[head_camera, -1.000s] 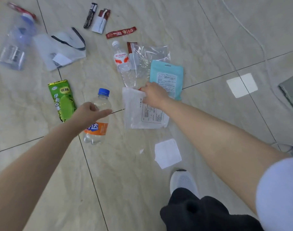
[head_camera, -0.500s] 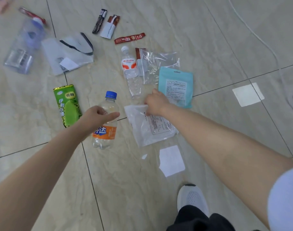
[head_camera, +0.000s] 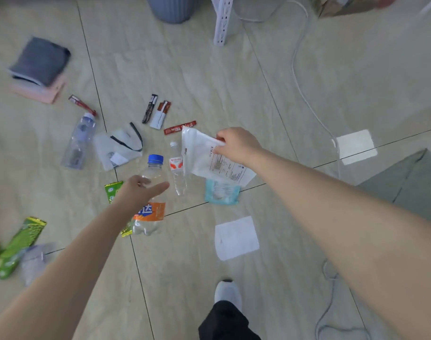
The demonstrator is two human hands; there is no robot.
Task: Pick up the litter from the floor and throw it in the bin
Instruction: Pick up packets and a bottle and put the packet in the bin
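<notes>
White pouch now off floor, pinched by right hand — left hand fingers apart over orange btl — bin next

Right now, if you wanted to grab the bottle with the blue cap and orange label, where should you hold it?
Probably round the clear body just above the orange label, coming down from above. The bottle with the blue cap lies on its side on the floor, cap pointing away, so fingers can wrap across its round middle. The left hand already hovers open there; the right hand holds a white packet.
</notes>
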